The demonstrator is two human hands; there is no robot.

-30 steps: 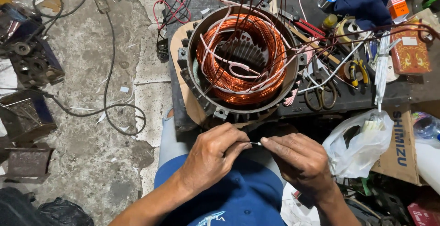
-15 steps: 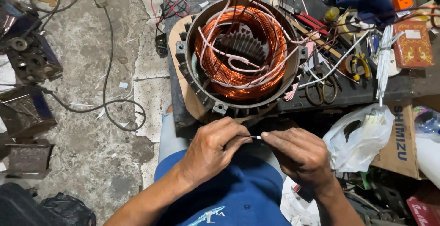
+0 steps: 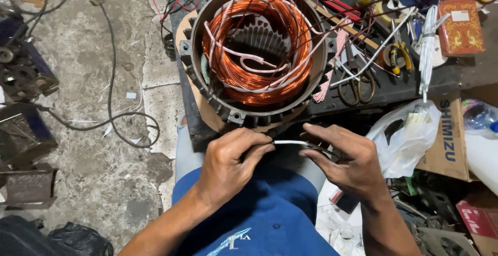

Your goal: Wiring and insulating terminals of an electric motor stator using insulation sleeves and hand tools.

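My left hand (image 3: 231, 163) and my right hand (image 3: 343, 160) meet over my lap, just below the workbench edge. Between their fingertips I pinch a short white sleeve tube (image 3: 290, 143) with a thin dark wire running out of it toward the right hand. Directly above the hands stands a round metal motor stator (image 3: 207, 74) with copper windings (image 3: 290, 33) coiled inside and white sleeved leads (image 3: 254, 59) crossing them. Thin dark wires run from the stator down toward my hands.
Scissors (image 3: 357, 85), pliers (image 3: 399, 59), a red box (image 3: 461, 25) and loose white leads (image 3: 428, 43) lie on the bench at right. A clear plastic bag (image 3: 410, 136) and a cardboard box (image 3: 448, 142) sit beside my right hand. Black cables (image 3: 111, 105) and metal parts (image 3: 23, 74) lie on the concrete floor at left.
The camera has tilted down a little, so stator and hands sit lower in view. Both hands stay pinched on the white sleeve, fingers shifted slightly along it.
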